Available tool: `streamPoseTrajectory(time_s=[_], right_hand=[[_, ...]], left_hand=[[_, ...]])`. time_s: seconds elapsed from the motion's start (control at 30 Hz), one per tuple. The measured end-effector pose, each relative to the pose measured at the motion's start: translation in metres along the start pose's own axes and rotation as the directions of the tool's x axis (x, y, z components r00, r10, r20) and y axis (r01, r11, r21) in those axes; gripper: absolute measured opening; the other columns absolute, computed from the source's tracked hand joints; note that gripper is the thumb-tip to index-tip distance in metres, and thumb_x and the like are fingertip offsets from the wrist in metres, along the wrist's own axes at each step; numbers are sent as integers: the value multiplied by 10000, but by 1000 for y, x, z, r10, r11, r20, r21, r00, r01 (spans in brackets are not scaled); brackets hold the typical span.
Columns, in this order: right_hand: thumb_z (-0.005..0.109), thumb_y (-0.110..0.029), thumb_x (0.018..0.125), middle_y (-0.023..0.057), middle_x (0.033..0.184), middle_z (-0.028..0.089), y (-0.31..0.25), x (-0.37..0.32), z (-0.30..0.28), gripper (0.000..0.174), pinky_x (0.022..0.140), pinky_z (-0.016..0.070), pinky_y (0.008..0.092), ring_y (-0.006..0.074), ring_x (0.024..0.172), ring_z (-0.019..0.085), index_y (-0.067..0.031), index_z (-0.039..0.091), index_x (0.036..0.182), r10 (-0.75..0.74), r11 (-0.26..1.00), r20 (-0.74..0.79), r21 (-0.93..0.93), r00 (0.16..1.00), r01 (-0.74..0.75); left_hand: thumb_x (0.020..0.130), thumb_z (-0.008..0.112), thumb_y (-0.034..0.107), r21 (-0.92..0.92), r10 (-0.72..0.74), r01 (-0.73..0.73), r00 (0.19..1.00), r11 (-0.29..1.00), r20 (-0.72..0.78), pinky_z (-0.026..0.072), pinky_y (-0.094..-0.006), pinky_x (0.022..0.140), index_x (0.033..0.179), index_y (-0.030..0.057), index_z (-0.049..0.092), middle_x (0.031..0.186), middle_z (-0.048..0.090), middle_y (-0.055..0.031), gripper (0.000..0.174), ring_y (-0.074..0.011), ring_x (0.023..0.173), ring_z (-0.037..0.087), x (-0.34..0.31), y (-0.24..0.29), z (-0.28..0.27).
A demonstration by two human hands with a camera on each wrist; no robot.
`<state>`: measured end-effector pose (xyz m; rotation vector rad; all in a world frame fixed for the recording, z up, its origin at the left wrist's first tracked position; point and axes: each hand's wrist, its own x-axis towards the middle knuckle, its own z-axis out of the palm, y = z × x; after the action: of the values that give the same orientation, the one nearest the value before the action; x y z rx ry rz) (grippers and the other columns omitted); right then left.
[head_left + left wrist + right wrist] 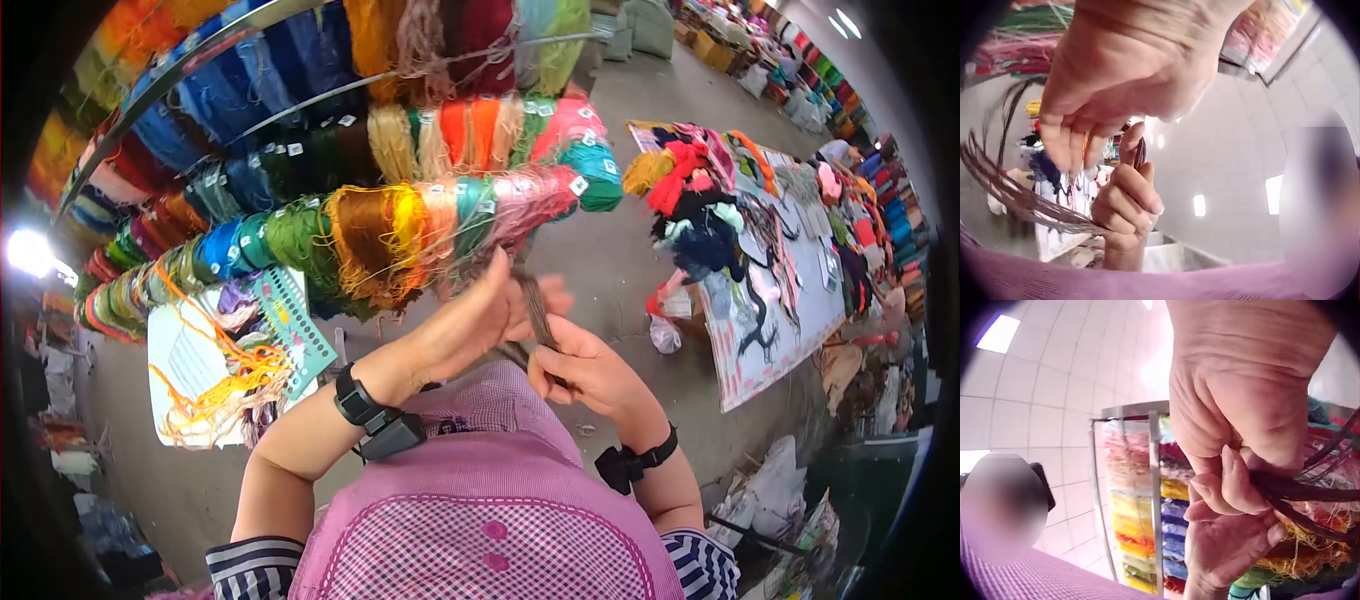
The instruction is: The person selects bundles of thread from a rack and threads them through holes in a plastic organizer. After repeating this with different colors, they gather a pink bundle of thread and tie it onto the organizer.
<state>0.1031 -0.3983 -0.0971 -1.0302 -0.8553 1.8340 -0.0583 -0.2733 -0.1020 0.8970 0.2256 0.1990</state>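
Note:
A hank of dark brown thread [536, 312] runs up from my right hand [588, 370], which grips it between curled fingers and thumb in front of the apron. In the left wrist view, loose strands of the thread [1035, 209] bow out to one side of that fist. My left hand [480, 318] is beside it with fingers extended and the palm facing the hank. Seen from the right wrist, the left palm lies spread behind the right fingers [1232, 487], and the thread [1313, 490] trails off to the right. Part of the hank is hidden inside the right fist.
Racks of colourful thread skeins [290, 240] stand just ahead and to the left. Below them is a white board [185, 350] with orange threads and a teal punched card [300, 335]. To the right, a white table [725, 345] carries piled yarn. Bags [780, 490] lie at lower right.

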Motion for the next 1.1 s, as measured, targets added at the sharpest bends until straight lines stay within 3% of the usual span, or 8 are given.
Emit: streamPoseTrajectory(time_s=[0.07, 0.23, 0.27, 0.33, 0.57, 0.67, 0.77, 1.1], right_hand=[[472, -224, 1001, 28, 788, 595, 2, 17, 3, 331, 518, 362, 165, 56, 585, 485, -76, 472, 1298, 3, 999, 29, -42, 1000, -2], [541, -171, 976, 20, 914, 646, 8, 71, 32, 247, 788, 446, 206, 58, 859, 564, -5, 588, 1153, -378, 925, -123, -2, 918, 380], [541, -171, 976, 20, 914, 646, 5, 76, 39, 247, 788, 446, 206, 58, 859, 564, -5, 588, 1153, -376, 926, -109, -5, 920, 378], [604, -93, 930, 16, 928, 655, -2, 85, 55, 157, 768, 457, 209, 57, 859, 571, 11, 648, 1039, -443, 896, -88, -77, 892, 437], [675, -20, 861, 25, 918, 665, 8, 114, 116, 175, 750, 468, 217, 70, 826, 588, 25, 662, 1030, -330, 941, -25, -85, 944, 327], [669, -27, 864, 45, 953, 676, 20, 125, 138, 178, 745, 464, 208, 72, 831, 588, 25, 667, 1035, -301, 952, -8, -62, 954, 300], [654, -44, 878, 60, 973, 683, 28, 132, 160, 166, 757, 461, 213, 77, 832, 591, 24, 671, 1029, -281, 957, -24, -86, 959, 278], [663, -54, 870, 52, 923, 686, 53, 141, 217, 164, 770, 457, 225, 84, 833, 598, 30, 676, 1010, -233, 965, 31, -114, 972, 235]], left_hand=[[958, 235, 633, -137, 104, -125, 983, 983, -155, 320, -410, 1080, 1410, -11, 371, 1388, 476, -138, 799, -233, 1274, 449, -11, 10, 5], [1019, 389, 410, 269, 291, -199, 884, 942, -365, 431, -314, 928, 1243, -7, 582, 1254, 593, -83, 511, -146, 1061, 549, -55, 30, 4], [1018, 418, 377, 411, 342, -171, 854, 896, -391, 447, -297, 901, 1213, -11, 606, 1232, 609, -75, 473, -128, 1009, 563, -64, 33, 4], [995, 489, 278, 384, 383, -220, 820, 897, -426, 473, -279, 859, 1133, -27, 648, 1196, 628, -90, 371, -120, 971, 591, -82, 31, -4], [912, 555, 133, 125, 355, -355, 714, 926, -603, 491, -319, 917, 1082, -53, 662, 1164, 653, -151, 274, -190, 994, 650, -161, 32, -26], [900, 588, 129, 277, 404, -294, 665, 915, -629, 499, -300, 883, 1053, -41, 678, 1128, 668, -151, 246, -172, 961, 656, -188, 26, -33], [896, 610, 133, 107, 320, -352, 628, 930, -709, 508, -286, 836, 1029, -32, 691, 1098, 680, -142, 227, -158, 925, 658, -214, 32, -29], [906, 596, 157, 214, 404, -361, 610, 908, -682, 517, -280, 802, 1025, -29, 694, 1072, 690, -103, 242, -123, 846, 651, -275, 14, -40]])
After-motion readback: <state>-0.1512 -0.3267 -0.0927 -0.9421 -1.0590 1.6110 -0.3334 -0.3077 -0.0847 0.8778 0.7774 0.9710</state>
